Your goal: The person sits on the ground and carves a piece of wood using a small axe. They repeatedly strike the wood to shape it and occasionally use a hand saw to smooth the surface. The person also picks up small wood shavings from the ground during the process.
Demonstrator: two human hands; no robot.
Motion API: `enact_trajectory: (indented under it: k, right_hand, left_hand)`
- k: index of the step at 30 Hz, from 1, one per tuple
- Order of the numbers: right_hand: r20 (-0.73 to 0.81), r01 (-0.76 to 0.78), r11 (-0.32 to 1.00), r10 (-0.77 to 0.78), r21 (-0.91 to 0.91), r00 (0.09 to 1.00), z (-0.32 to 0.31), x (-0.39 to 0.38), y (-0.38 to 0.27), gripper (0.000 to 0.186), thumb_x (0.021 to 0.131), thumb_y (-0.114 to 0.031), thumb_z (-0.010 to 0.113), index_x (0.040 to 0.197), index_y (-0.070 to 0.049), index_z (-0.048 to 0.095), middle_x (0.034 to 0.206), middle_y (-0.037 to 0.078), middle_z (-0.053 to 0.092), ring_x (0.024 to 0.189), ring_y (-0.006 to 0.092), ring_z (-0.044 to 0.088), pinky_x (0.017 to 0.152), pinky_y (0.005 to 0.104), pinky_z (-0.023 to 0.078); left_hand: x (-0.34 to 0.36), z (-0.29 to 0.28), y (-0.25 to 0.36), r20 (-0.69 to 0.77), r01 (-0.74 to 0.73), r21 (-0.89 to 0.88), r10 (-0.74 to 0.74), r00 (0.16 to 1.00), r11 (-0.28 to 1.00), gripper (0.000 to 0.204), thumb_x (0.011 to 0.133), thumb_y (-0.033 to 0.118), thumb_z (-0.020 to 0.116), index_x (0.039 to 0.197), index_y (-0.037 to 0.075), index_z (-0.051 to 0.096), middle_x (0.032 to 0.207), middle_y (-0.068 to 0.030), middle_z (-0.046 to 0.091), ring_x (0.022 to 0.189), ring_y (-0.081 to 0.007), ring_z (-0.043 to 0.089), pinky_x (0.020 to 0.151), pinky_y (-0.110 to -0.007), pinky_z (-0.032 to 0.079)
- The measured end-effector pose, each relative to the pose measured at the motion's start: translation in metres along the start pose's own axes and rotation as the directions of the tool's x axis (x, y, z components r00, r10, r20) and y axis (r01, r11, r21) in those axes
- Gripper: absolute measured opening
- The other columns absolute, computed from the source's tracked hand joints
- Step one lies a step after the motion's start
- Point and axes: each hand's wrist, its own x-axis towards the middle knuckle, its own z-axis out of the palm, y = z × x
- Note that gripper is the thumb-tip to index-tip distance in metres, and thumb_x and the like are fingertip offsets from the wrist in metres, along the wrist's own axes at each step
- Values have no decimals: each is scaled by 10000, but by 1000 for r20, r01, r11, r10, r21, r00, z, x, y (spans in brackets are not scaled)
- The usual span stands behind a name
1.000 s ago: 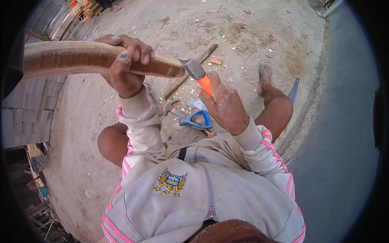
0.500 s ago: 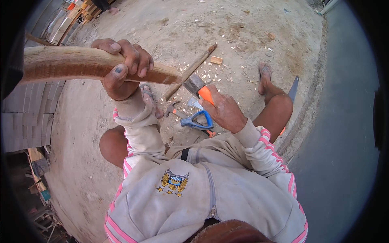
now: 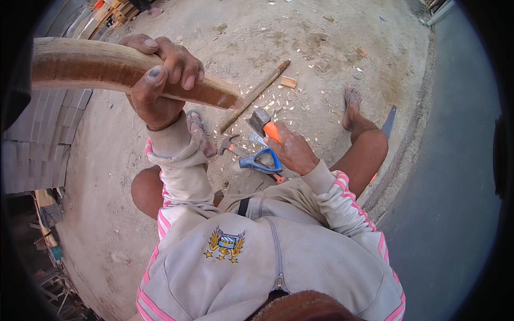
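My left hand [image 3: 163, 80] is wrapped round a thick curved piece of wood [image 3: 85, 61], thumb on the near side. The wood's cut end lies to the right of the hand; its other end runs out past the dark left rim. My right hand [image 3: 293, 151] grips a hatchet [image 3: 272, 131] by its orange handle, just behind the grey steel head. The head is below and right of the wood's end, apart from it. Beneath the hatchet on the ground are a claw hammer [image 3: 227, 143] and a blue loop-shaped handle [image 3: 262, 162].
A long wooden stick [image 3: 262, 90] lies on the dirt ground beside a small wood block [image 3: 288, 82], among scattered pale chips. A tapered blade [image 3: 390, 121] shows beyond my right knee. Grey blocks [image 3: 40, 139] are stacked at left; a smooth grey surface [image 3: 450, 160] runs along the right.
The hatchet head has come away from the wood's end, slightly down and right. My left hand still holds the wood, whose left part sits higher in the picture.
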Motion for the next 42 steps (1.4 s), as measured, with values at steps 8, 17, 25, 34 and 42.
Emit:
enact_trajectory:
  k: [8, 17, 25, 34, 42]
  right_hand:
    - [-540, 349, 925, -219, 150, 813, -72, -11, -103, 324, 996, -238, 597, 1189, 4, 502, 686, 103, 578, 544, 188, 539, 575, 390, 449]
    - [-77, 16, 988, -4, 156, 997, -13, -12, -24, 370, 987, -282, 579, 1193, -7, 440, 783, 286, 625, 748, 496, 647, 630, 533, 485]
    - [-261, 158, 963, -98, 220, 960, -44, -1, -65, 377, 985, -261, 609, 1197, 1, 440, 770, 263, 604, 759, 466, 653, 617, 495, 480]
    - [-217, 188, 949, -133, 254, 967, -23, 1, -70, 344, 989, -244, 598, 1191, -13, 443, 759, 269, 614, 745, 481, 646, 598, 505, 474]
    - [-318, 255, 940, -177, 224, 931, -45, 2, -81, 352, 984, -210, 620, 1215, -6, 450, 755, 250, 614, 716, 452, 655, 589, 475, 487]
  left_hand:
    - [-16, -5, -5, -260, 67, 124, -32, 965, 990, 345, 829, 166, 635, 1136, 113, 487, 761, -55, 490, 648, -198, 536, 660, -410, 492]
    - [-12, 2, -16, -312, 68, 106, -31, 950, 992, 343, 833, 166, 640, 1130, 103, 483, 768, -57, 499, 665, -195, 549, 664, -400, 497]
    - [-4, -4, -19, -423, -54, 270, 169, 890, 961, 487, 894, 374, 586, 1200, 20, 451, 809, -137, 563, 665, -255, 578, 650, -416, 502]
    - [1, 3, -19, -357, -111, 694, 473, 805, 712, 568, 909, 344, 605, 1294, 40, 319, 800, -164, 579, 640, -261, 642, 598, -385, 574]
    - [-1, -11, -3, -329, -80, 335, 196, 924, 939, 462, 856, 144, 654, 1219, 41, 388, 773, -132, 584, 616, -245, 627, 585, -389, 569]
